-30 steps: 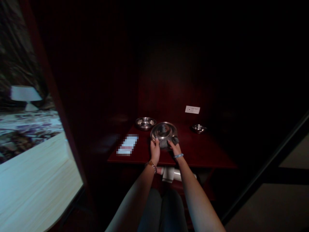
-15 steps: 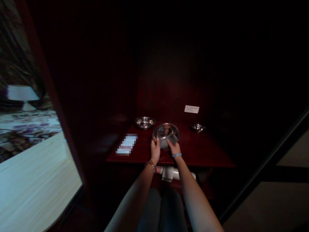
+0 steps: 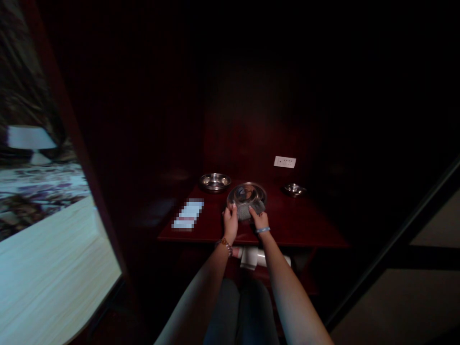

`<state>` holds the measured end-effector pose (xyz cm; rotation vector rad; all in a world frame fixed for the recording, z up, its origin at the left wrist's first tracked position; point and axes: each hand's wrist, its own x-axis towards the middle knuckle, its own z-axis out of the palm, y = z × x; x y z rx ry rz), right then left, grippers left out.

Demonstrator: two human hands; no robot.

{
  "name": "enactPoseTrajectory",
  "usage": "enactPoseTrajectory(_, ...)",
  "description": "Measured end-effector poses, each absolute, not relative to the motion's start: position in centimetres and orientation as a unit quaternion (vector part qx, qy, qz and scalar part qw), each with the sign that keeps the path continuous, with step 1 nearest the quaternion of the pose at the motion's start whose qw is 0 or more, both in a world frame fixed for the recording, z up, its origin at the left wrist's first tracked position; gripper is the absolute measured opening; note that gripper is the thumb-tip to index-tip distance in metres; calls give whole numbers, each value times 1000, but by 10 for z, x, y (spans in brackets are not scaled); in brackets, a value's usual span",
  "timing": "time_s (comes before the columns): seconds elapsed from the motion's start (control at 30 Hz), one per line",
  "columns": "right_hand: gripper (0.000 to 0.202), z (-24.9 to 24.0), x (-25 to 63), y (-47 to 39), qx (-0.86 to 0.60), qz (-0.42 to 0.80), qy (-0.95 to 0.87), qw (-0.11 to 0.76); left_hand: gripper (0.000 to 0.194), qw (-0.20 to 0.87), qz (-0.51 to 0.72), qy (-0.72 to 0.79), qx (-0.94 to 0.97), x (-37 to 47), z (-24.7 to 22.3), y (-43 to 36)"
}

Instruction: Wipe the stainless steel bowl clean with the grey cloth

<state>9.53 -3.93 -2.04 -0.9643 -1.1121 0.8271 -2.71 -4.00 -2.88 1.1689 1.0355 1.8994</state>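
Note:
A shiny metal bowl (image 3: 246,191) is held up between both hands above the dark red shelf, its inside or base reflecting light. My left hand (image 3: 230,223) grips its near left edge, thumb on top. My right hand (image 3: 259,219) is closed at the near right edge, pinching a grey cloth (image 3: 245,212) against the metal. The cloth lies over the bowl's near rim between the two thumbs. The fingers under the bowl are hidden.
On the dark red shelf (image 3: 294,230) stand a metal bowl (image 3: 215,182) at the back left and a smaller one (image 3: 294,190) at the right. A blurred pale item (image 3: 188,214) lies left. White rolls (image 3: 261,258) sit below. A socket plate (image 3: 285,162) is on the back wall.
Both hands keep nearly the same grip on the bowl and cloth. The view has shifted very slightly, and the reflection in the bowl differs a little.

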Motion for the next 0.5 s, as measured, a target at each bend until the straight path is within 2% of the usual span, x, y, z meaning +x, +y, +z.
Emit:
enactPoseTrajectory(0.27, 52, -17, 94, -40, -421, 404, -443, 681, 45, 367, 729, 344, 464, -20, -14, -53)
enactPoseTrajectory(0.5, 46, -17, 98, -39, -418, 411, -422, 692, 43, 352, 680, 409, 497, -21, -14, -56)
